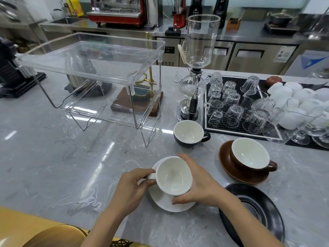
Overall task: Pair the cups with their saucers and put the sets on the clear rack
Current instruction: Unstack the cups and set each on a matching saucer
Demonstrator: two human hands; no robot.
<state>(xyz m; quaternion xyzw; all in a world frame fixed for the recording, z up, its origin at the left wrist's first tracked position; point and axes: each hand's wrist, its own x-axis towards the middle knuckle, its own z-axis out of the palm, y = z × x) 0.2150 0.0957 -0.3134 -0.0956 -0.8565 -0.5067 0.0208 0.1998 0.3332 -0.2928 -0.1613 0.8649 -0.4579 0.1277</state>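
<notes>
A white cup (173,175) sits tilted on a white saucer (165,202) near the counter's front. My left hand (131,188) pinches the cup's handle. My right hand (197,182) wraps the cup's right side, thumb on the saucer. A brown cup (249,155) rests on a brown saucer (226,163) to the right. A black cup (188,133) stands alone behind. An empty black saucer (258,209) lies at front right, partly under my right forearm. The clear rack (92,56) stands at back left with nothing on it.
A glass siphon brewer (195,68) stands behind the black cup. A black mat (238,129) with several upturned glasses and white cups fills the right. A wooden base (121,106) with a brass stand sits behind the rack. A black machine (10,72) is far left.
</notes>
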